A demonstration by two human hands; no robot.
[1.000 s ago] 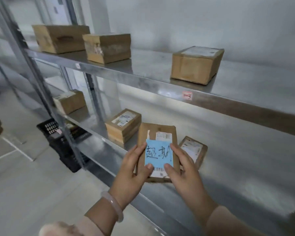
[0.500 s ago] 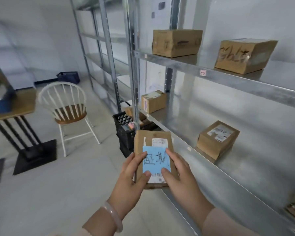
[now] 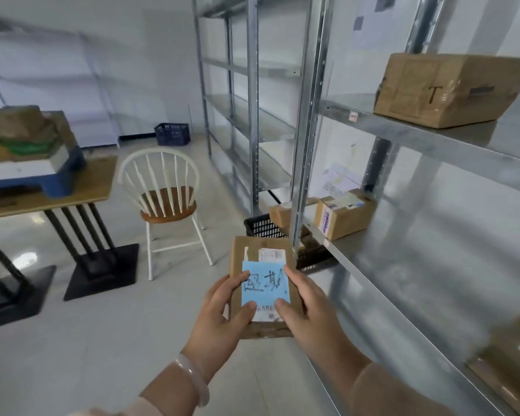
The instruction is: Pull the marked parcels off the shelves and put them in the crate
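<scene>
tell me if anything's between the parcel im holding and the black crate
Nothing visible blocks it. The parcel, held by the left hand and right hand, has open air ahead to the black crate beside the shelf post.

Crate (image 3: 261,226) — perhaps half hidden

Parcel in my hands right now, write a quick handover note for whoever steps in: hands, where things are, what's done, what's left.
Left hand and right hand: both grip the blue-noted parcel, off the shelves.
Black crate: on the floor ahead by the rack, already holding a box.
Done: this parcel pulled.
Left: drop it in the crate, then check the other boxes, such as the T box up top and the taped box lower down; no blue note shows on either.
</scene>
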